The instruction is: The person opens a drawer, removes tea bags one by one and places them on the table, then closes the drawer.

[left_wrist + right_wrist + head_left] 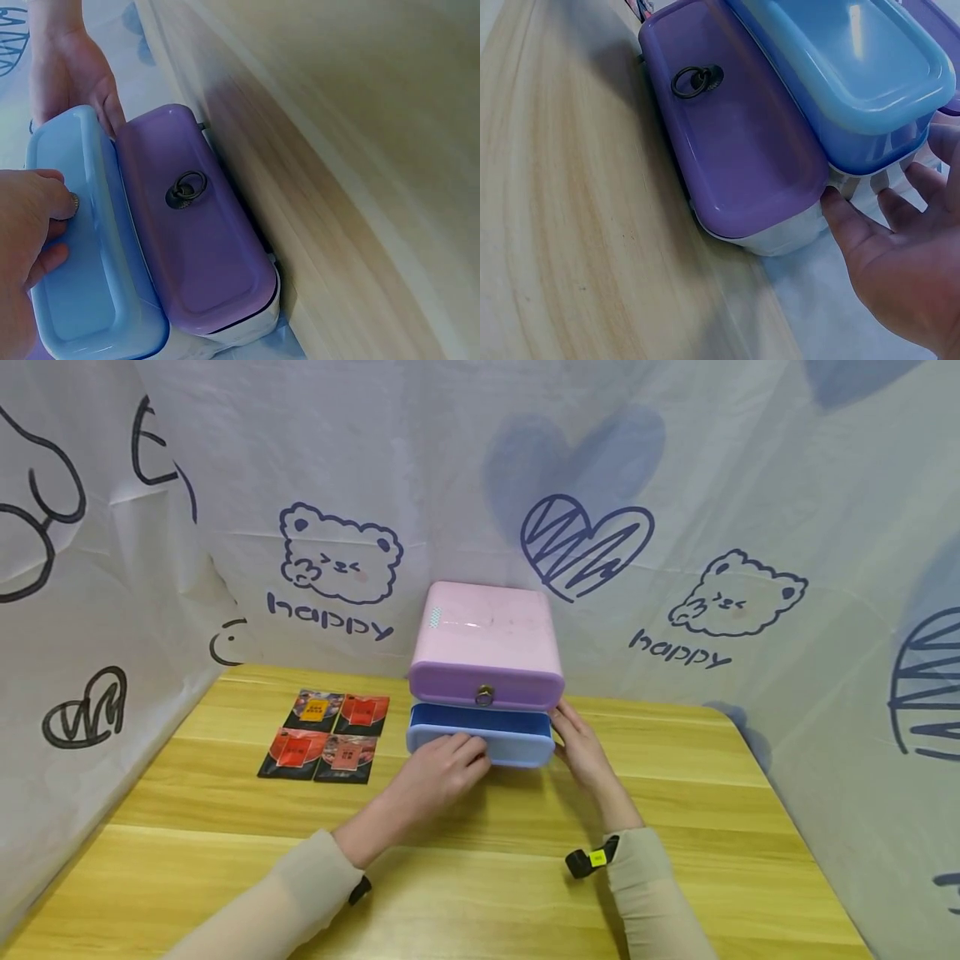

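Note:
A small drawer cabinet (487,627) with a pink top stands at the back of the table. Its blue drawer (525,749) sticks out, with the blue inside showing from above. My left hand (448,770) pinches the metal pull (75,202) at the middle of that drawer's front; the fingers mostly cover the pull. Against the cabinet's right side rest the fingers of my right hand (907,247), fairly straight, beside the blue drawer. A lower purple drawer (742,127) with a ring pull (697,80) is pushed in. The upper purple drawer (442,683) also sits in.
Several flat red and black packets (292,750) lie grouped on the wood-grain table (465,893), left of the cabinet. Right behind the cabinet hangs a white printed cloth (465,485), which also runs along both sides.

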`<state>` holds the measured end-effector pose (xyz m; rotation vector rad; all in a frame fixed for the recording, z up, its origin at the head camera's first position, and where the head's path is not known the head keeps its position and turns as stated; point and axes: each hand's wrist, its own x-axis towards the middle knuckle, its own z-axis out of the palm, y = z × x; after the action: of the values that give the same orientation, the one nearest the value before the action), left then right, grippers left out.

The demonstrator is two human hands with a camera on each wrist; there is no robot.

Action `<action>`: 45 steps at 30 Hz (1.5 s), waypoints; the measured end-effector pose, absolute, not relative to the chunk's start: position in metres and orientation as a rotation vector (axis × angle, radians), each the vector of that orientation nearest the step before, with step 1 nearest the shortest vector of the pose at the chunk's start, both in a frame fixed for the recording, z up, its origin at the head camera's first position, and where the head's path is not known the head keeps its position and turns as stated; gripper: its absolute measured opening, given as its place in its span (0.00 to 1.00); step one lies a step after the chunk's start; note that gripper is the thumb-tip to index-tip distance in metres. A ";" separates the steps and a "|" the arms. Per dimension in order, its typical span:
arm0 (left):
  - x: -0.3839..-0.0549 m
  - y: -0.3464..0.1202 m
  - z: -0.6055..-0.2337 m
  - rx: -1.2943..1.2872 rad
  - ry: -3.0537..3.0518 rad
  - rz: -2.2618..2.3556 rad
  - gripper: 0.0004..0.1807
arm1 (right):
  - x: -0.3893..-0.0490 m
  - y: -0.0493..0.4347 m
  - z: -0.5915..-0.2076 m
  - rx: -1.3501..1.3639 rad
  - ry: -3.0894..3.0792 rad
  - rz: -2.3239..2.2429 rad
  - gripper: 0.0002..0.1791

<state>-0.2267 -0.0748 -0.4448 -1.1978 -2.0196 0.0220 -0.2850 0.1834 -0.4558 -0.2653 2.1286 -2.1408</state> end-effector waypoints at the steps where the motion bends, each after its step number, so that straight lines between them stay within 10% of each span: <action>1: -0.228 -0.075 -0.445 -1.196 -2.023 0.012 0.06 | -0.285 0.183 -0.456 -0.271 2.123 -2.145 0.32; 45: -0.258 -0.071 -0.445 -1.113 -2.110 -0.061 0.05 | -0.284 0.184 -0.456 -0.333 2.045 -2.180 0.31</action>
<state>-0.2582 -0.0712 -0.4451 -1.1132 -2.1099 -0.0606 -0.2837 0.1842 -0.4556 -0.3333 2.0454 -2.1804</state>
